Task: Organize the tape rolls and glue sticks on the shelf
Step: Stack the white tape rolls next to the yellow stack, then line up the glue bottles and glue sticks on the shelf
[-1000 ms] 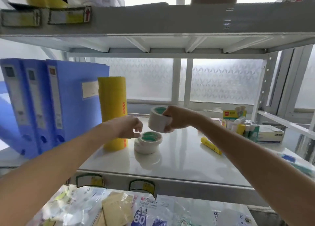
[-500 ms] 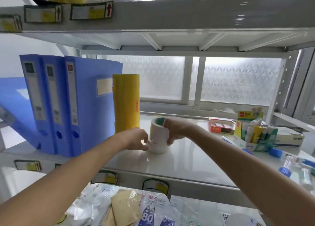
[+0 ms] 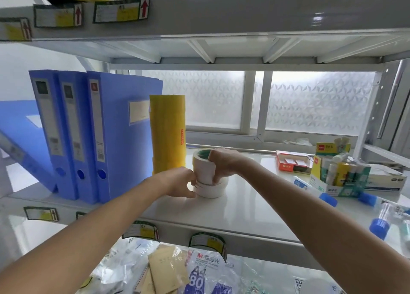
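Two white tape rolls with green cores are stacked on the white shelf (image 3: pixel 255 202). My right hand (image 3: pixel 221 167) grips the upper roll (image 3: pixel 203 170) from the right, thumb at its rim. The lower roll (image 3: pixel 210 190) lies flat under it, and my left hand (image 3: pixel 179 181) holds it at its left side. A tall stack of yellow tape (image 3: pixel 167 134) stands just behind. Glue sticks stand in an open carton (image 3: pixel 339 178) at the right, and loose blue-capped glue sticks (image 3: pixel 380 223) lie near the shelf's right front.
Three blue binders (image 3: pixel 93 136) stand left of the yellow tape. A red box (image 3: pixel 292 164) and a flat white box (image 3: pixel 383 179) lie at the back right. Another shelf hangs close above. Bagged paper goods (image 3: pixel 177 271) fill the level below.
My right hand brought the upper roll down onto the lower one and now grips it there. My left hand closed in on the lower roll. The view shifted left.
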